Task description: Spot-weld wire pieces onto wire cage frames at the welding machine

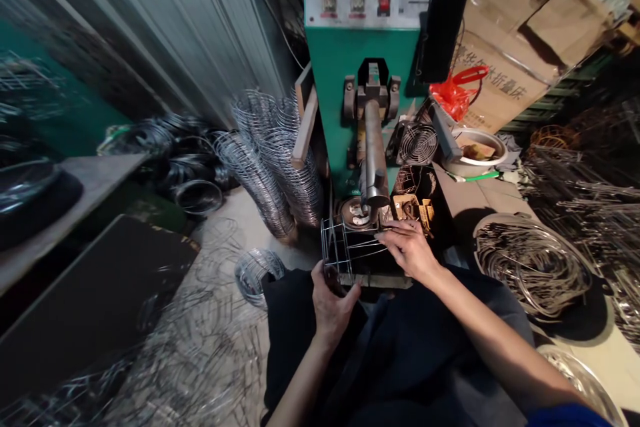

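Note:
Below the metal arm (375, 157) of a green machine (330, 73), a small wire frame (341, 248) is held between my hands. My left hand (333, 303) is closed on the frame's lower left part, thumb to the right. My right hand (410, 250) pinches at the right end of the wires, close under the arm's tip; its fingertips partly hide what they grip there. A round metal piece (354, 213) sits just behind the frame.
Stacks of wire rings (265, 180) stand left of the machine, with a wire coil (257, 275) on the floor. At right are a tray of bent wires (530, 267), a white bowl (493, 157), a red bag (453, 97) and a cardboard box (500, 67).

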### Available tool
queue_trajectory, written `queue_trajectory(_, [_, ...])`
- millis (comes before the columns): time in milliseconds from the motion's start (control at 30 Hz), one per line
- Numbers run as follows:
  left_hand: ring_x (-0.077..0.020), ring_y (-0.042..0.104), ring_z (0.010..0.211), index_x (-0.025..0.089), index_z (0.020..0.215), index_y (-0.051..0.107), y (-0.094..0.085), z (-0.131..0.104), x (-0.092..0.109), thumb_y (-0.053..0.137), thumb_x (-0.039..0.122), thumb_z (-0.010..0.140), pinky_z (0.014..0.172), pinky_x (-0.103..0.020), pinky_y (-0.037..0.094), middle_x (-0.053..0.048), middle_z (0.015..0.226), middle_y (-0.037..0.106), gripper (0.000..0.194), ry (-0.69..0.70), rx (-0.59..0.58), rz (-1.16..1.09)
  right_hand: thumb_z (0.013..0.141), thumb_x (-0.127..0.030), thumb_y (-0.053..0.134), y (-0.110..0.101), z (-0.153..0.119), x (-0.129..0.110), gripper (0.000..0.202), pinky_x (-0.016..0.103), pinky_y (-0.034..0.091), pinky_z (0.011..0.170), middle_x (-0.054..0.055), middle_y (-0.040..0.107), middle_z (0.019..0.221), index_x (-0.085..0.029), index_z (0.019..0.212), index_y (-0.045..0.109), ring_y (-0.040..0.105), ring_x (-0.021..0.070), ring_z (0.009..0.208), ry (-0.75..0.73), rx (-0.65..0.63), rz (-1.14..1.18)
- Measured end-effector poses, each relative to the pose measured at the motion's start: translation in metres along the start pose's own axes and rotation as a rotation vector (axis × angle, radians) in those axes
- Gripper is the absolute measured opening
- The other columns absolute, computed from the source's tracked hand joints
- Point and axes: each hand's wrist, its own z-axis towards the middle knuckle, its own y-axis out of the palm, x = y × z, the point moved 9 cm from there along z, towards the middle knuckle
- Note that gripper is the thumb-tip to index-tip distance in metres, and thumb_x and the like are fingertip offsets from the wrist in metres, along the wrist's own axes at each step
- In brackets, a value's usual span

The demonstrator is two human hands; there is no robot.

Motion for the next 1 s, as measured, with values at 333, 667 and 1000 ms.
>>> queue_trajectory(333, [-0.0229,0.066,0.089,0.017,0.129,0.043,0.000,0.011,0.001,0.082,0.044,0.069,0.081,-0.037,0.056,-0.010,0.105,0.064,0.076,0.057,0.021,-0.018,0.097,-0.023,0.057,-0.001,0.017,-0.002,0.016,0.042,0.036,0.097,0.004,0.077,0.098,-0.026,0.099,0.073,0.065,0.0229,0.111,-0.011,0.040,0.058])
queue_trajectory(667, [-0.0147,0.061,0.065,0.020,0.125,0.045,0.000,0.019,0.007,0.081,0.043,0.069,0.060,-0.028,0.054,-0.002,0.091,0.061,0.070,0.081,0.040,0.019,0.097,-0.025,0.058,0.002,0.020,0.003,0.016,0.043,0.035,0.097,0.003,0.077,0.099,-0.027,0.099,0.074,0.066,0.0235,0.108,0.014,0.068,0.076])
queue_trajectory(1000, [-0.0192,0.066,0.077,0.018,0.127,0.044,0.002,0.042,0.012,0.080,0.040,0.070,0.073,-0.033,0.056,-0.003,0.092,0.065,0.070,0.105,-0.028,0.043,0.097,-0.030,0.058,-0.004,0.023,0.023,0.020,0.041,0.035,0.093,0.003,0.074,0.088,-0.021,0.079,0.065,0.064,0.0235,0.101,0.124,0.068,-0.050])
